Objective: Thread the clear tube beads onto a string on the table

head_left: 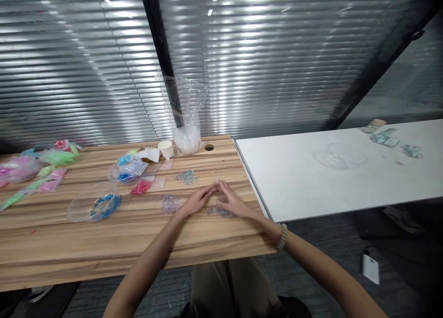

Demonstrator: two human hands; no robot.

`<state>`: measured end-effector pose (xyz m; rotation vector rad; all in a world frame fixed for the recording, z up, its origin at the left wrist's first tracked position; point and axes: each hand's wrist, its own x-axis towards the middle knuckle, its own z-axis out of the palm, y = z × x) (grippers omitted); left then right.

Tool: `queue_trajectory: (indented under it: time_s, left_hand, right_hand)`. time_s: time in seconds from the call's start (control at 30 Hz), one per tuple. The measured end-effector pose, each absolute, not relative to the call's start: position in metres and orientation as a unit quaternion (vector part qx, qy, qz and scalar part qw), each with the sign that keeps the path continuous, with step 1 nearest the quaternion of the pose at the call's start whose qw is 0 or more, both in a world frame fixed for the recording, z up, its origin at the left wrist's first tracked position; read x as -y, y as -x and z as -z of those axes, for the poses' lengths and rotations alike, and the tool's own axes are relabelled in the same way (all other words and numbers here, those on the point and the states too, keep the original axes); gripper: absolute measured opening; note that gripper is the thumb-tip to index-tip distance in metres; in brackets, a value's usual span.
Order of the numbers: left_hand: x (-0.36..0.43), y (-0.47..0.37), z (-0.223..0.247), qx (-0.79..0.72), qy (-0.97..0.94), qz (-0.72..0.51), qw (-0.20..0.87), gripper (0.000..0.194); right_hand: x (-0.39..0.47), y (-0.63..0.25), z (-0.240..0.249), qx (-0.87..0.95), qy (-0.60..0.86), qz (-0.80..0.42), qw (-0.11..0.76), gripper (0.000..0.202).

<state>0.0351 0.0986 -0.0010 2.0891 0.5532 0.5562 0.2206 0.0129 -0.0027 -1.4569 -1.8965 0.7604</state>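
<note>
Above the wooden table (138, 244), my left hand (198, 201) and my right hand (233, 202) meet at the fingertips. Both are closed in a pinch, and whatever they hold is too small to make out. Beneath my right hand lies a cluster of small clear grey pieces (220, 211), partly covered by it. Left of my left hand is a patch of clear purplish pieces (170, 204). Just beyond the hands, a loose pile of small grey-blue pieces (187, 177) is spread on the wood.
Farther left are a bag of red pieces (140, 187), a clear tray with blue pieces (105, 206) and coloured plastic bags (58, 156). A paper cup (166, 149) and a clear bag with white contents (187, 139) stand at the back. A white table (294, 179) adjoins on the right.
</note>
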Motion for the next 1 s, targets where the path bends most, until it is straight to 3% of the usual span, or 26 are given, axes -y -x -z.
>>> queue_trajectory:
  time_s: [0.13, 0.23, 0.33, 0.5, 0.77, 1.0]
  left_hand:
    - [-0.100, -0.038, 0.005, -0.226, -0.819, -0.241, 0.469, 0.044]
    - [-0.101, -0.042, 0.007, -0.244, -0.800, -0.247, 0.489, 0.049]
    - [-0.103, -0.049, 0.008, -0.273, -0.782, -0.257, 0.498, 0.046]
    - [-0.107, -0.062, 0.013, -0.296, -0.762, -0.271, 0.509, 0.030]
    - [-0.107, -0.054, 0.017, -0.314, -0.756, -0.261, 0.512, 0.036]
    - [-0.105, -0.041, 0.005, -0.330, -0.845, -0.257, 0.333, 0.019]
  right_hand:
    - [-0.044, -0.247, -0.013, 0.718, 0.509, -0.283, 0.381, 0.060]
    - [-0.071, -0.254, -0.012, 0.765, 0.479, -0.179, 0.391, 0.043]
    - [-0.089, -0.250, 0.000, 0.793, 0.450, -0.070, 0.404, 0.040]
    - [-0.092, -0.250, 0.014, 0.820, 0.409, -0.028, 0.398, 0.033]
    - [-0.088, -0.274, 0.021, 0.776, 0.455, 0.079, 0.430, 0.027]
    - [-0.087, -0.276, 0.021, 0.767, 0.449, 0.053, 0.455, 0.024]
